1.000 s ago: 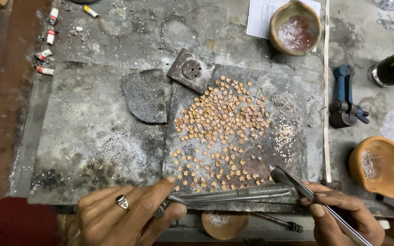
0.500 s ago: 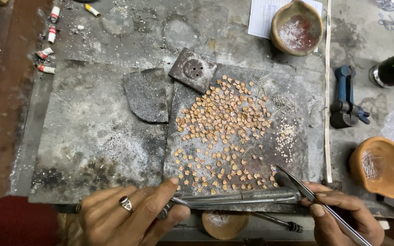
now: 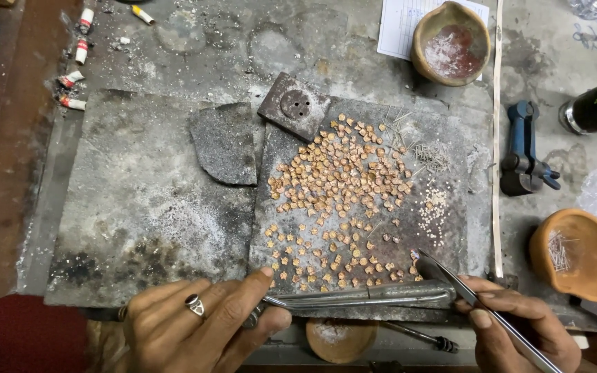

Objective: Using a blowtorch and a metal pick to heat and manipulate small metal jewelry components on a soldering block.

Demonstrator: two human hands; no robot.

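The left hand (image 3: 202, 324) is closed on one end of a long metal tool (image 3: 361, 298), thumb and forefinger pinching it; a ring sits on one finger. The tool lies flat, its long axis running left to right along the near edge of the dark slab (image 3: 450, 235), pointing toward the right hand (image 3: 519, 328). That hand grips tweezers (image 3: 478, 304), which slant up and leftward; their tips rest just past the tool's far end, beside the nearest of the small copper pieces (image 3: 333, 186). The pieces spread away from both hands over the slab's middle, thicker farther off. Left of the slab a grey plate (image 3: 139, 207) on the desk (image 3: 298, 41) gives open room beyond the left hand. Right of the right hand stands a clay bowl (image 3: 578, 255), near the slab's right edge
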